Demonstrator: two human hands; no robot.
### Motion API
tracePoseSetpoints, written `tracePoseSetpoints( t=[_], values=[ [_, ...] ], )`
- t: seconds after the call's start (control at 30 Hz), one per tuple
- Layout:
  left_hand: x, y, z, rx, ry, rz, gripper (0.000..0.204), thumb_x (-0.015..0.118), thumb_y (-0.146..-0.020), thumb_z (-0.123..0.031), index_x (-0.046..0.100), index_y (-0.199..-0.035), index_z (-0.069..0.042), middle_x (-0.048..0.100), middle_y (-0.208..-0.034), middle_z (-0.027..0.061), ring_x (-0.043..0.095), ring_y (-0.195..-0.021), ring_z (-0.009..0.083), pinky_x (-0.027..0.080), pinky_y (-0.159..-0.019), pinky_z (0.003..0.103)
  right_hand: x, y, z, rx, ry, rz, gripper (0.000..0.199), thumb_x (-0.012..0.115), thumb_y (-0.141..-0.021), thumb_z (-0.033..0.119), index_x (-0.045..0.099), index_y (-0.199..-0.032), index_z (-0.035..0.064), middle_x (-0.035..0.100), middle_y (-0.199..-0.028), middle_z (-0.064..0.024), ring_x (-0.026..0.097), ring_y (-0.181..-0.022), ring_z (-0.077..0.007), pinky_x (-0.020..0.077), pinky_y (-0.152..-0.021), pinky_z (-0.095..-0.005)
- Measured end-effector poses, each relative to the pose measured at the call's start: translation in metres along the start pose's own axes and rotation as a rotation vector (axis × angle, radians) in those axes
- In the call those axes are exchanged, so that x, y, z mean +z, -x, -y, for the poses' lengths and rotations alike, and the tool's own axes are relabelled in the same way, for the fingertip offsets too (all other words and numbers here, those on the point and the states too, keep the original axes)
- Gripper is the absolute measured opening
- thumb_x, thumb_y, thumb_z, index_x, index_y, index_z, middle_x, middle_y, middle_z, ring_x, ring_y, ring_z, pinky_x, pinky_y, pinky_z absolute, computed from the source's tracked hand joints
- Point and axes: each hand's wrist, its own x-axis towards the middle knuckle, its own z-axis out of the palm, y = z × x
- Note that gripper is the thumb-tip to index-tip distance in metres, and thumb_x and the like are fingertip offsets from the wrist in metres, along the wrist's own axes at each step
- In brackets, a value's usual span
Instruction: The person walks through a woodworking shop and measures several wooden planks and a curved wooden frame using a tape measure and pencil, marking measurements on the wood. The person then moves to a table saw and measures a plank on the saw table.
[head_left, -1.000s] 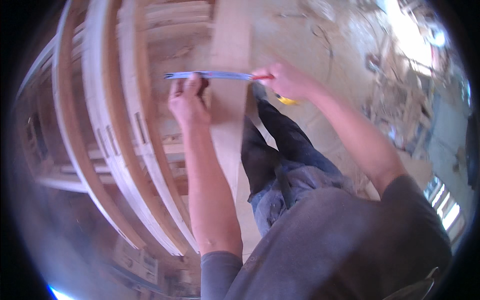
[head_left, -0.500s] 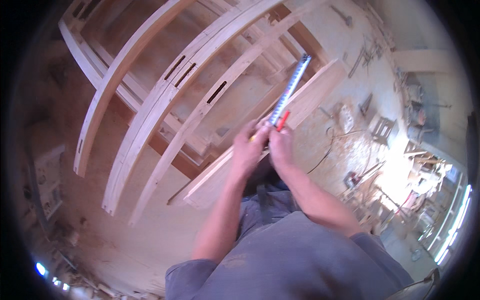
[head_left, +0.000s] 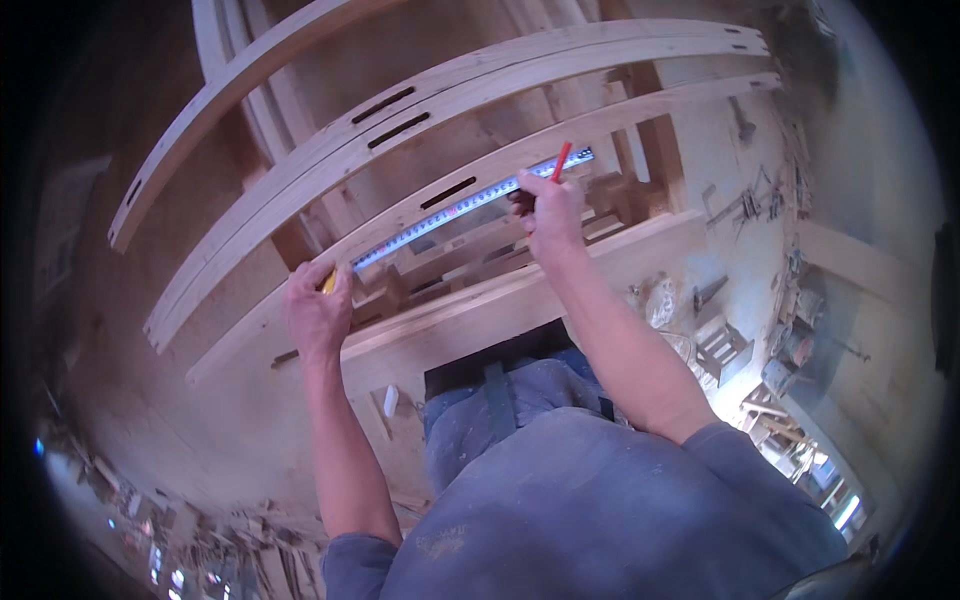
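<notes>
Reaching: both arms (head_left: pixel 345 440) stretched forward, well apart
Left hand (head_left: pixel 320 305): closed around the yellow tape case (head_left: pixel 328 284)
Right hand (head_left: pixel 553 215): gripping a red pencil (head_left: pixel 563 160), fingers at the tape blade (head_left: pixel 440 219)
Blade: pale blue, marked, straight, running from the case along the near edge of a slotted, curved beam (head_left: pixel 505 163)
Change: half a second ago the hands met; now they have spread, blade alongside the beam

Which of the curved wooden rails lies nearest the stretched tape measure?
The curved rail closest to the person's body: the tape measure runs alongside its near edge, while the other curved rails lie farther beyond it.
</notes>
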Motion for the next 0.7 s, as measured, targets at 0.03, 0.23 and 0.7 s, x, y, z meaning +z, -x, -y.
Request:
tracePoseSetpoints(
  t=[0.03,0.23,0.7],
  values=[
    [0.002,-0.004,0.002,0.006,-0.015,-0.035,0.023,0.079,-0.087,-0.025,0.079,-0.098,-0.005,0.073,-0.094,0.0119,0.069,-0.090,0.0309,0.054,-0.083,0.042,0.002,-0.001,0.006,0.028,-0.001,-0.006,0.013,0.074,-0.090,0.014,0.066,-0.085,0.0055,0.067,-0.072,-0.0065,0.060,-0.055,-0.0121,0.0376,-0.046,-0.0247],
    [0.021,-0.011,-0.026,0.044,-0.038,-0.101,0.022,0.081,-0.088,-0.021,0.079,-0.099,-0.002,0.072,-0.092,0.0113,0.068,-0.090,0.0271,0.053,-0.084,0.039,0.016,0.000,0.008,0.104,0.164,0.035,0.016,0.074,-0.088,0.018,0.066,-0.084,0.0055,0.068,-0.071,-0.0072,0.059,-0.054,-0.0129,0.0372,-0.045,-0.0248],
    [0.026,-0.023,-0.033,-0.044,-0.145,-0.084,0.023,0.081,-0.085,-0.026,0.081,-0.095,-0.005,0.066,-0.093,0.0098,0.065,-0.095,0.0291,0.053,-0.086,0.042,0.025,-0.014,0.025,0.027,0.283,-0.076,0.019,0.076,-0.085,0.020,0.065,-0.080,0.0047,0.063,-0.065,-0.0059,0.055,-0.050,-0.0129,0.0427,-0.049,-0.0274]
  ],
)
